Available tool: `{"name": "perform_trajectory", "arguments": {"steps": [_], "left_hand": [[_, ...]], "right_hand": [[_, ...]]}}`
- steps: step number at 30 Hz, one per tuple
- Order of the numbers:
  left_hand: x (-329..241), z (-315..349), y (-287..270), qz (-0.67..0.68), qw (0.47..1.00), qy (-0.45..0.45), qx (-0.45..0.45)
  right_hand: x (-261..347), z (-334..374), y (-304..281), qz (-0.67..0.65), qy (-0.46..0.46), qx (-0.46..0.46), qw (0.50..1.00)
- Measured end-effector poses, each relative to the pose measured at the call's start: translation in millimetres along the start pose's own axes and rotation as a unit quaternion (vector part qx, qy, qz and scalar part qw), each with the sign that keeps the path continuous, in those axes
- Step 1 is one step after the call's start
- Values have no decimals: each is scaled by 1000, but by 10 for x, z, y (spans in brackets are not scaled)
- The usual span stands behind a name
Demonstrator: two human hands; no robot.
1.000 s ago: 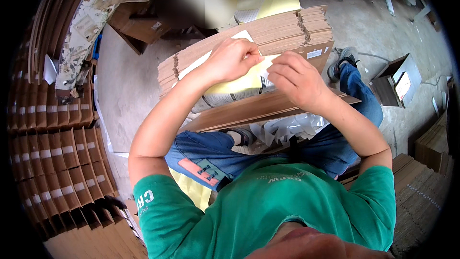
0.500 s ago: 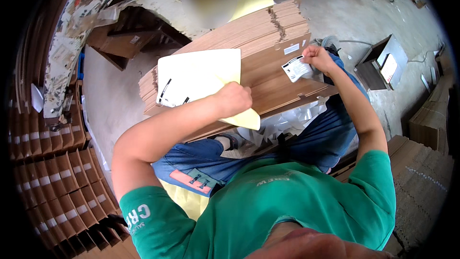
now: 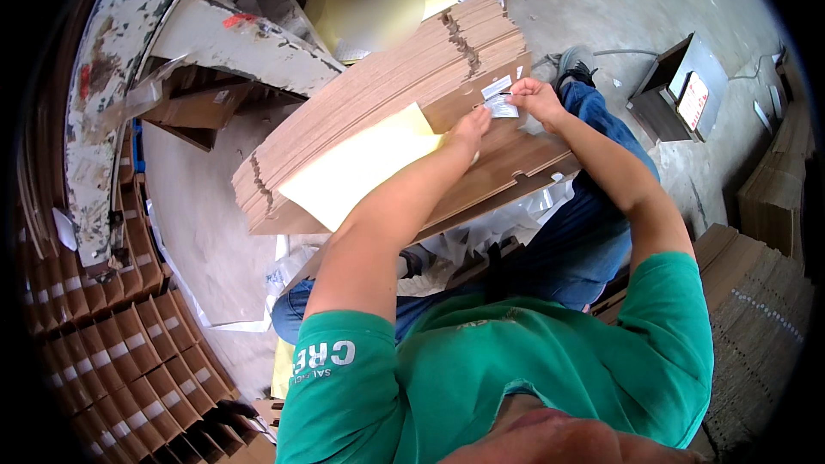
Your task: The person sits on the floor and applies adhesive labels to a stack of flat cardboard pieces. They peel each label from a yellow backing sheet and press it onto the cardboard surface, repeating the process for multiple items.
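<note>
In front of me a thick bundle of wood-grain boards [image 3: 378, 94] stands on edge. My right hand [image 3: 537, 101] pinches a small white printed label [image 3: 502, 106] by its edge, against the face of the front board [image 3: 507, 150]. Just above it, another white label [image 3: 496, 87] is stuck on that board. My left hand [image 3: 468, 131] is closed around the end of a yellow sheet [image 3: 365, 163], its fingertips reaching to the left edge of the pinched label. The sheet slants across the boards beneath my left forearm; the hand partly hides its gripped end.
Clear plastic wrap [image 3: 516, 223] lies below the boards, between my legs. A dark box with a metal plate [image 3: 670, 90] stands on the floor at right. Slotted brown board racks [image 3: 120, 352] fill the left, and board stacks [image 3: 756, 326] the right. A worn white metal beam [image 3: 232, 47] crosses the upper left.
My left hand has moved right with the yellow sheet to meet the label. My right hand has brought the label left and up against the board. The view has shifted slightly.
</note>
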State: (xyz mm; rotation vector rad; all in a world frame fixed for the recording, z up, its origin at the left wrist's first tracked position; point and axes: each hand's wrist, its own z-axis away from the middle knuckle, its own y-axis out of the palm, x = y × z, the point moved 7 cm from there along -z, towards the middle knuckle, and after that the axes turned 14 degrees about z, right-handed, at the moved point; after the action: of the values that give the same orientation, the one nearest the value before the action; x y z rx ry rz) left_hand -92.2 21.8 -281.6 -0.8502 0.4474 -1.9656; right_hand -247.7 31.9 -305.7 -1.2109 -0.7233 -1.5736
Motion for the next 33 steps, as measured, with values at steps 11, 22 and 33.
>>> {"name": "perform_trajectory", "arguments": {"steps": [11,22,33], "left_hand": [[48,193,30,48,998,-4,44],[943,3173,97,426,818,-334,-195],[1420,5063,-1605,-22,827,-342,-445]], "right_hand": [[552,121,-238,547,-130,-176,808],[932,224,-133,118,-99,-176,972],[732,431,-280,105,-25,-38,993]]}}
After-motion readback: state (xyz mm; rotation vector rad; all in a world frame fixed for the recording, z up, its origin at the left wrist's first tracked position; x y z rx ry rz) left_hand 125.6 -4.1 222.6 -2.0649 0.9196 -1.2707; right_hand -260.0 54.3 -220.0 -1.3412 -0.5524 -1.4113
